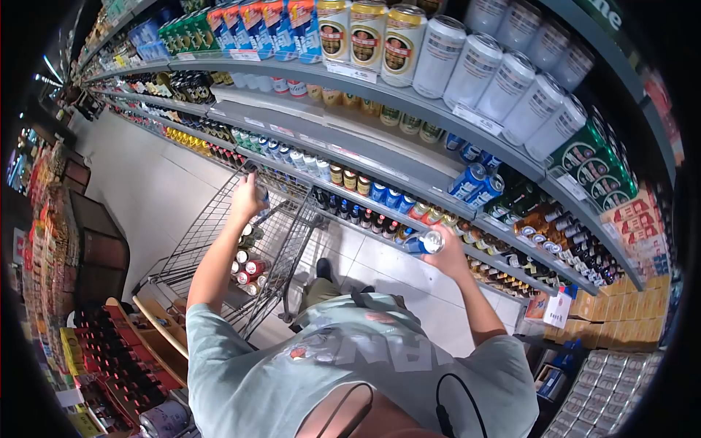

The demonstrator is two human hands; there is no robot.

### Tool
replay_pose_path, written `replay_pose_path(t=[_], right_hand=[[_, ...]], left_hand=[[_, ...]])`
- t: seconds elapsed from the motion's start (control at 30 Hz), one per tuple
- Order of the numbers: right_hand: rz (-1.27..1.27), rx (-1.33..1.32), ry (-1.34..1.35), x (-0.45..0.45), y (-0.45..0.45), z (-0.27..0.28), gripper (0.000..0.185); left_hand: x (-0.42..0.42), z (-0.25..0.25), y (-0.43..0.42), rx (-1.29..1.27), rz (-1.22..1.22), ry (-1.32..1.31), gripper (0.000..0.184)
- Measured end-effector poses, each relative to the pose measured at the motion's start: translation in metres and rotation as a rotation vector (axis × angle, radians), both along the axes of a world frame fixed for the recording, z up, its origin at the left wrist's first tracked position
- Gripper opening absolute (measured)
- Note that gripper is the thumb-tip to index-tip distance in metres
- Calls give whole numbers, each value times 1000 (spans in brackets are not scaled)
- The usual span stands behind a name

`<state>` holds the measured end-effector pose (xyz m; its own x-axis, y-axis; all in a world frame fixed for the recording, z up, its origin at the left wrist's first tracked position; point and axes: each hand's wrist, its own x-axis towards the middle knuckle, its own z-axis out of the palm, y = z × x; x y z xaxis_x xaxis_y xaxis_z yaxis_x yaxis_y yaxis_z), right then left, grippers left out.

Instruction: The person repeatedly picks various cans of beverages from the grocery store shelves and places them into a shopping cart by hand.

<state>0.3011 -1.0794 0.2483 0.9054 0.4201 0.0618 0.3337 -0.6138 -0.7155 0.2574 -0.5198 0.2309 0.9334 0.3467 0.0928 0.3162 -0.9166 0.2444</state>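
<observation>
In my right hand (450, 257) is a blue and silver can (423, 242), its silver end facing up, held out in front of the lower shelves. My left hand (247, 198) is over the wire shopping cart (196, 232), fingers wrapped round a dark, bluish item (263, 201); the hand covers most of it, so its kind is unclear. Inside the cart lie several cans with red and pale tops (252, 269). Some darker items (251, 235) lie beside them, too small to tell apart.
Shelves (292, 130) of cans and bottles curve along the front and right. White cans (478, 69) and green multipacks (595, 164) fill the top shelf. Yellow cartons (617, 310) and stacked cans (602, 390) stand at right. Dark-red bottles (120, 358) are at lower left. Tiled floor (157, 171) runs down the aisle.
</observation>
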Motion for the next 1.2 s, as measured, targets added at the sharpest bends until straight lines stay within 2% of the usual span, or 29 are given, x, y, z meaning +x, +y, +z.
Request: replay_pose_path(t=[0.03,0.1,0.17,0.23,0.3,0.43,0.47,0.57,0.67,0.77,0.83,0.9,0.93,1.03,1.17,1.2], right_hand=[[18,22,-19,5,-8,14,76],[57,51,-34,23,-19,37,75],[52,-9,-125,40,-19,61,75],[33,41,-69,56,-17,89,73],[32,65,-47,72,-15,112,74],[51,29,-165,115,-15,121,76],[48,25,-173,123,-15,121,76],[57,5,-215,146,-18,111,74],[46,-11,-71,159,-15,124,72],[-13,-120,-81,173,-10,119,73],[-66,-219,-159,179,-2,115,74],[-60,-321,-97,186,1,113,81],[-78,-351,-105,189,3,108,83],[-79,-452,-99,199,6,92,89],[-8,-472,-42,212,0,75,93],[-10,-470,-15,212,0,77,94]], left_hand=[[12,16,-12,-65,-26,17,94],[34,34,-34,-141,-159,-122,96],[57,73,-72,-359,-163,-56,96],[78,97,-111,-479,-264,-47,97],[102,106,-146,-557,-415,-54,96],[147,123,-213,-566,-605,-49,93],[160,121,-225,-636,-659,-38,94],[191,126,-260,-624,-767,-25,93],[223,118,-279,-609,-902,-72,89],[248,119,-292,-433,-874,136,82],[262,109,-297,-390,-903,107,67],[275,103,-301,-375,-930,134,58],[286,92,-302,-387,-949,187,58],[296,82,-310,-340,-1079,49,59],[289,103,-325,-283,-994,335,63],[294,89,-325,-326,-1043,294,65]])
